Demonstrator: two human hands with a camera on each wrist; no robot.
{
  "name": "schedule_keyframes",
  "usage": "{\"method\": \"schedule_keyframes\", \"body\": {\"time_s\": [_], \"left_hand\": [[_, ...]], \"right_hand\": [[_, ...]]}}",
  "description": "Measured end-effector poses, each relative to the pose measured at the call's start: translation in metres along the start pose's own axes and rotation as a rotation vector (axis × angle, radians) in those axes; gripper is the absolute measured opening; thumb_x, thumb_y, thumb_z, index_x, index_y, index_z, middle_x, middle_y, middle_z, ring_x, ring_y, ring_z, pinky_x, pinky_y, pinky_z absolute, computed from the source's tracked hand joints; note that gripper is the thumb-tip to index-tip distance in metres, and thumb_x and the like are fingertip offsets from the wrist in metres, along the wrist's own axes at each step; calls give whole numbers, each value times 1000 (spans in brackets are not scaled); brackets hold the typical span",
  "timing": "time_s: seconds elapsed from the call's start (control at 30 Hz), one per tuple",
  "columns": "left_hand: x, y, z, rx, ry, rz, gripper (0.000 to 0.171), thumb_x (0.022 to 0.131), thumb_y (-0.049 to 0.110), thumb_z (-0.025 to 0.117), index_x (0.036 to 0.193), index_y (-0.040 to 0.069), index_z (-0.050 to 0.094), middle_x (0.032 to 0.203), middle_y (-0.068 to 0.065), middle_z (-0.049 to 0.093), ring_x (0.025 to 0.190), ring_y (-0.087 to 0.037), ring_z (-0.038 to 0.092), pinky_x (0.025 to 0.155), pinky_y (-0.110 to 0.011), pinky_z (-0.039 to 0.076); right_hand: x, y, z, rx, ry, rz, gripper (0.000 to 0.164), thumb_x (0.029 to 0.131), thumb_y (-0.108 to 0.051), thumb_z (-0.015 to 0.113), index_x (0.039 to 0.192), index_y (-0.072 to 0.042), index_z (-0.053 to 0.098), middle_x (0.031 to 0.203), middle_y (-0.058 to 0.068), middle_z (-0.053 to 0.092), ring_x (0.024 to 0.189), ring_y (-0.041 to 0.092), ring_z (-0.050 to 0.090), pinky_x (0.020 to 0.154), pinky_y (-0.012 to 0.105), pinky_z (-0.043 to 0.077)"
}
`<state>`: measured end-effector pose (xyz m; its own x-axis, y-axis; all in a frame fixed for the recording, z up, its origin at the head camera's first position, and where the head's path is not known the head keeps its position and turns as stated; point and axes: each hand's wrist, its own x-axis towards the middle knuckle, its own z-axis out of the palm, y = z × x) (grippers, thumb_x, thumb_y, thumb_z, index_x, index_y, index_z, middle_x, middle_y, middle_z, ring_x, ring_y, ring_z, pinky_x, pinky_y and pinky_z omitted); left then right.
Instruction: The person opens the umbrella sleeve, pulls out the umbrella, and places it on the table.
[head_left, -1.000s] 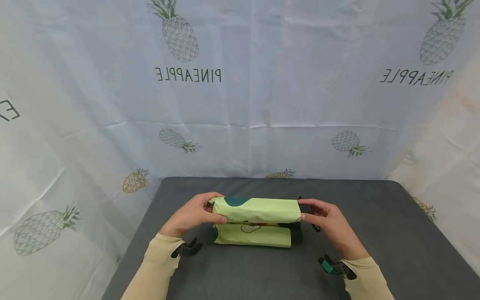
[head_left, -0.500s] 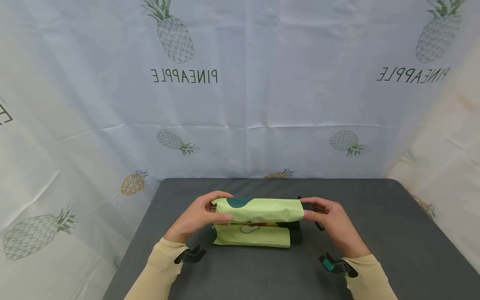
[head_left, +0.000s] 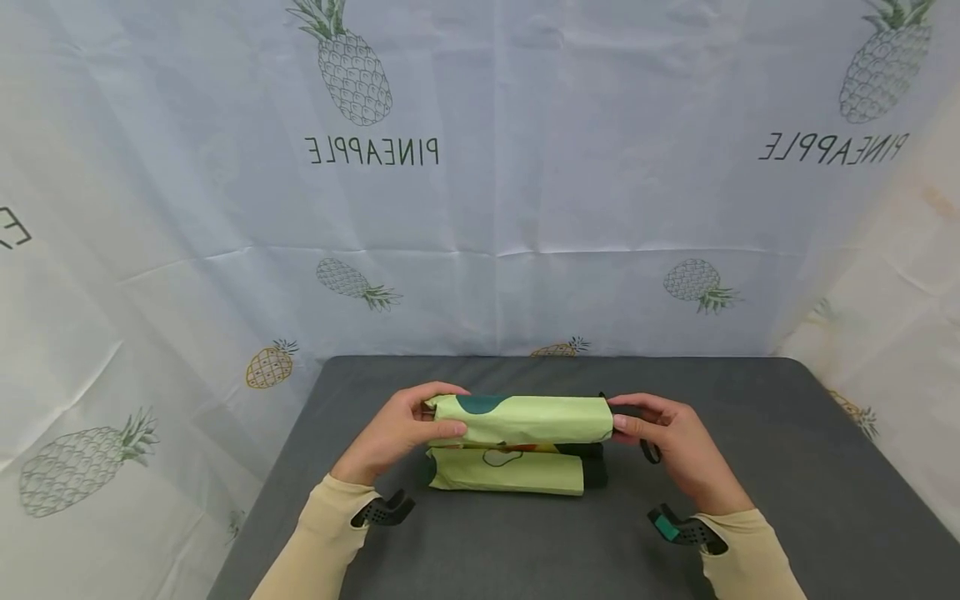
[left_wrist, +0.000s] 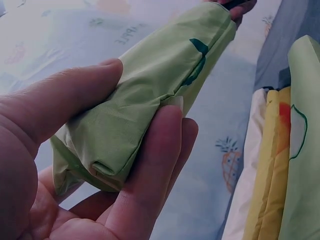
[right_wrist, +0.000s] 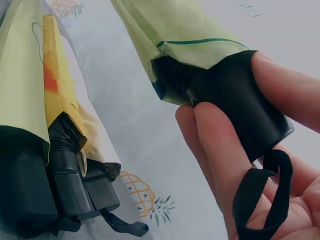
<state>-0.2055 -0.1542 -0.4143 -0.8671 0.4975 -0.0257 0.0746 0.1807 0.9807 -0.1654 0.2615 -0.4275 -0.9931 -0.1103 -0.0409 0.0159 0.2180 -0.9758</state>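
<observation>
A folded umbrella in a light green sleeve [head_left: 555, 419] is held level between both hands, above the table. My left hand [head_left: 405, 429] grips the sleeve's left end, thumb on the near side; in the left wrist view that gathered sleeve end [left_wrist: 110, 130] sits between thumb and fingers. At the other end, my right hand [head_left: 678, 437] pinches the black handle [right_wrist: 240, 100], thumb on one side and fingertips on the other. A black wrist strap [right_wrist: 265, 195] loops down from the handle. Dark green shapes are printed on the sleeve.
Below the held umbrella, another green-sleeved umbrella [head_left: 510, 472] lies on the dark grey table [head_left: 487, 550]. Beside it are a yellow-sleeved umbrella [right_wrist: 60, 75] and a pale one [left_wrist: 245, 170], black handles pointing right. Pineapple-print curtains [head_left: 525, 200] enclose the table's back and sides.
Both hands have shifted slightly to the right together with the held umbrella. The umbrellas on the table have stayed in place.
</observation>
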Motion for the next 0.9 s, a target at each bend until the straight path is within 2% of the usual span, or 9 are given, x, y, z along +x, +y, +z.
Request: {"method": "schedule_keyframes", "body": {"time_s": [0.17,0.37,0.73,0.9], "left_hand": [[0,-2,1,-3,0,2,52,94,26,88,143,23,69,116,-11,75,99,-28,76,94,-62,64],[0,-2,2,-6,-7,6,51,95,26,86,143,25,69,114,-11,75,97,-27,76,93,-58,65],[1,2,3,25,15,-5,54,95,29,86,146,23,68,102,-8,73,87,-21,72,89,-54,65],[1,1,4,22,8,3,52,96,28,86,145,25,68,104,-8,75,88,-23,73,90,-56,65]], "right_hand": [[0,0,-1,23,-21,1,50,105,-24,74,145,4,63,111,-11,79,105,8,76,96,31,65],[0,2,-2,47,-42,3,53,107,-22,71,151,5,59,115,-16,77,104,9,77,93,32,66],[-3,0,-11,124,-21,-50,40,108,-16,68,143,5,66,120,-12,77,109,9,76,93,32,66],[-4,1,-17,119,-23,-47,37,109,-15,66,142,2,68,122,-13,75,109,9,75,91,30,66]]}}
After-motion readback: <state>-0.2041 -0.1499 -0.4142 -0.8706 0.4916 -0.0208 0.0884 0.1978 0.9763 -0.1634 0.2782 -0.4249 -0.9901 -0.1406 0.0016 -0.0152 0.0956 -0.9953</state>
